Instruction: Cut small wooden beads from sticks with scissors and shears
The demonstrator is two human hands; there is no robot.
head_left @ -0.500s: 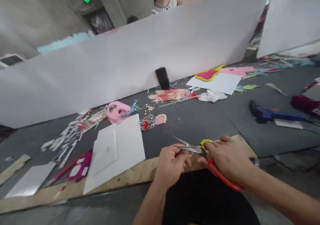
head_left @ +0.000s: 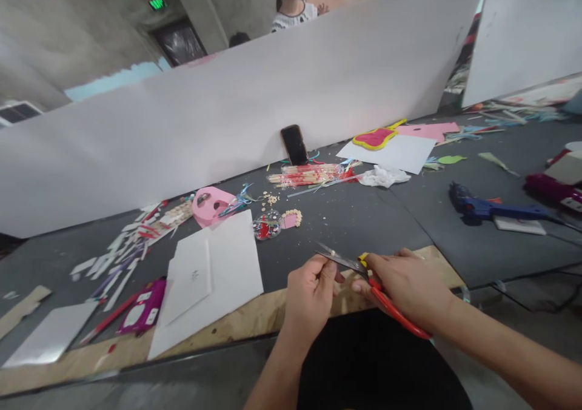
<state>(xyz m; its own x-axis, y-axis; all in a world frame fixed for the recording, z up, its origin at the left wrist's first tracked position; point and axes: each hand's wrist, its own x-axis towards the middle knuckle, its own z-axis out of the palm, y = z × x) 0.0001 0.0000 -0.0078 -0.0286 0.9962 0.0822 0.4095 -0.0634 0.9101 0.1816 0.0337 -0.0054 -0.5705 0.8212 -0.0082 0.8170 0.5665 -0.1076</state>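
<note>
My right hand (head_left: 402, 285) grips a pair of scissors (head_left: 350, 264) with red and yellow handles. The blades point left and stand a little apart. My left hand (head_left: 311, 295) is closed in a pinch at the blades, its thumb and forefinger by the lower one. A tiny pale bit (head_left: 333, 253) shows between the blades, too small to name. Beyond the hands lie a small pink piece edged with pale beads (head_left: 291, 219), a clear round case of small shiny pieces (head_left: 267, 225), and scattered pale bits (head_left: 271, 198).
White sheets (head_left: 236, 258) and a purple packet (head_left: 144, 307) lie to the left. A phone (head_left: 294, 145) leans on the white partition (head_left: 218, 113) behind bundled sticks (head_left: 304, 175). On the right rests a blue glue gun (head_left: 495, 207). A person (head_left: 294, 16) is beyond the partition.
The scissor blades have drawn closer together, and a tiny pale bit now shows between them. Both hands stay in nearly the same place. The view has shifted slightly.
</note>
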